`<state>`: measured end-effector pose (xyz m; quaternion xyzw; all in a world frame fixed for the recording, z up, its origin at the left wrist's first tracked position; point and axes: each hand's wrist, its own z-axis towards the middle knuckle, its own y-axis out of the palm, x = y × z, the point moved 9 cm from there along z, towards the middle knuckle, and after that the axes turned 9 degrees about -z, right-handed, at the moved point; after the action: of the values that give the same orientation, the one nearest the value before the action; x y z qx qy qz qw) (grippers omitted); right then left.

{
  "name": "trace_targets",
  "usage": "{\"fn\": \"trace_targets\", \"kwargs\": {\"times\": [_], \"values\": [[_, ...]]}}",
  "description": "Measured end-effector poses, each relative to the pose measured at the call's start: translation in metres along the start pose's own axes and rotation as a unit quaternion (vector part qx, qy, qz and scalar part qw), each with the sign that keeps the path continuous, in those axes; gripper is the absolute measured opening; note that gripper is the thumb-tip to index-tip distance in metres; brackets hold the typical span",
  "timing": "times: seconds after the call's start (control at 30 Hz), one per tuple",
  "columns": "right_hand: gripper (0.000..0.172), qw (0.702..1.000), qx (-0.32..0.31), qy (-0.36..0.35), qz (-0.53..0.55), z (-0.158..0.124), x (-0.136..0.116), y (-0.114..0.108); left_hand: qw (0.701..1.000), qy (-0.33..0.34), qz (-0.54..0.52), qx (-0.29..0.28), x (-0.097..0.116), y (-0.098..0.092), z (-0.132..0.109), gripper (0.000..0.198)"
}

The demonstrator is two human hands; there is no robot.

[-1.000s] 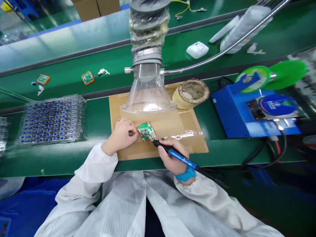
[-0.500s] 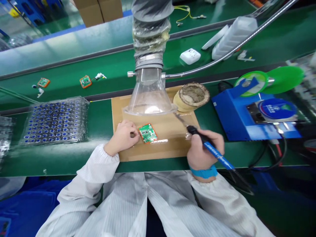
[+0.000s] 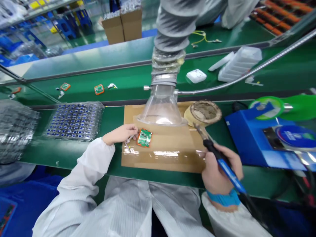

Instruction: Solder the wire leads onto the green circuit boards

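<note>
While a green bench [image 3: 112,125] runs across the view, a cardboard sheet [image 3: 170,164] covers its near part, beneath a clear hood [image 3: 163,108] and beside a pale bowl [image 3: 188,116] with a rough rim. At right, a person's right hand [image 3: 221,172] is wrapped around the blue-and-black handle of an iron [image 3: 228,172], its tip [image 3: 197,126] angled up toward the bowl; whether the two touch cannot be told. The iron looks light and stiff, probably tugged a little by the cord [image 3: 253,207] at its back end; its handle is the place for fingers, as the metal front may well be hot.

Near the sheet's left edge lies a green board [image 3: 145,137] with an orange rim, flat and just in front of the hood. Likely very light and rigid, with delicate parts on its face, it should be taken by the rim, and could slide easily over the glossy sheet. At its left side, the left hand [image 3: 125,132] has its fingers bent together; what they pinch, if anything, is hidden. Just below them shows a small white connector [image 3: 127,147], apparently light plastic, best held by its body.
</note>
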<state>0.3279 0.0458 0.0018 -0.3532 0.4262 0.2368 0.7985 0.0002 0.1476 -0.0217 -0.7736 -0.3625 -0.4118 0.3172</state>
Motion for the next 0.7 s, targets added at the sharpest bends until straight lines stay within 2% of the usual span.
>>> {"fn": "trace_targets", "kwargs": {"times": [0.1, 0.17, 0.27, 0.33, 0.43, 0.5, 0.57, 0.7], "values": [[0.026, 0.999, -0.031, -0.003, -0.022, -0.018, -0.003, -0.004, 0.992, -0.052, -0.103, 0.048, -0.006, -0.042, 0.011, 0.015], [0.026, 0.999, -0.047, 0.0, -0.021, -0.027, -0.001, -0.004, 0.989, -0.036, -0.096, 0.106, 0.003, -0.077, 0.025, 0.011], [0.025, 0.997, -0.071, 0.0, -0.022, -0.034, 0.005, 0.0, 0.967, 0.009, 0.042, 0.253, 0.025, -0.144, 0.048, 0.01], [0.025, 0.997, -0.074, 0.007, -0.031, -0.036, 0.01, 0.002, 0.921, 0.01, 0.161, 0.354, 0.038, -0.187, 0.057, 0.015], [0.024, 0.996, -0.07, 0.018, -0.043, -0.035, 0.013, 0.004, 0.868, -0.039, 0.253, 0.425, 0.039, -0.237, 0.064, 0.025], [0.024, 0.996, -0.07, 0.024, -0.046, -0.034, 0.01, 0.005, 0.848, -0.082, 0.283, 0.44, 0.031, -0.26, 0.064, 0.038], [0.024, 0.996, -0.072, 0.026, -0.047, -0.032, 0.006, 0.007, 0.84, -0.118, 0.301, 0.436, 0.022, -0.274, 0.062, 0.048], [0.025, 0.995, -0.072, 0.036, -0.057, -0.03, 0.006, 0.008, 0.832, -0.168, 0.326, 0.416, 0.013, -0.282, 0.057, 0.047]]}}
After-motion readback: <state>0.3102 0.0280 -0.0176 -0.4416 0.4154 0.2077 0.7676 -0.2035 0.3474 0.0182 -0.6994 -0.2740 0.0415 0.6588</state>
